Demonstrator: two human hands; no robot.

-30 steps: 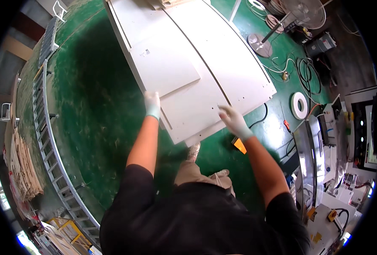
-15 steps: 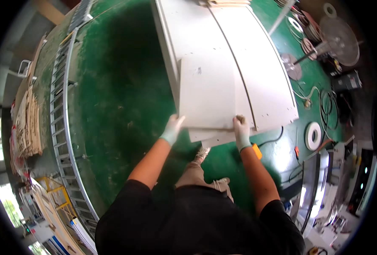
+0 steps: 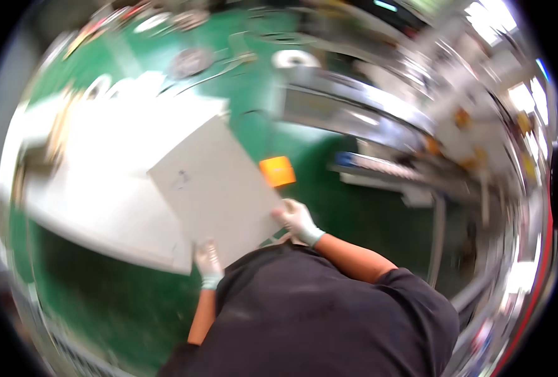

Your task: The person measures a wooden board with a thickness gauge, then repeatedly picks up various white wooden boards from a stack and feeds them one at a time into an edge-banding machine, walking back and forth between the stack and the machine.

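Both gloved hands carry a flat, pale grey rectangular panel (image 3: 219, 188) with small dark marks near its far corner. My left hand (image 3: 208, 262) is closed on its near left edge. On its right edge, close to the near corner, my right hand (image 3: 296, 221) grips with the thumb on top; the fingers beneath are partly hidden. Behind the panel and to its left lies a stack of large white boards (image 3: 103, 182), blurred by motion. The panel's far left part overlaps the boards in view; whether it touches them I cannot tell.
An orange object (image 3: 278, 171) is on the green floor (image 3: 329, 220) just beyond the panel's right edge. Long metal-looking machinery (image 3: 354, 103) stretches across the right side. A white roll (image 3: 295, 60) and loose cables lie farther off. Wooden strips (image 3: 59, 129) rest on the boards.
My view and body have swung to the right, so the white boards now appear at the left. The panel has come away from the front of the boards and nearer my body, still in both hands.
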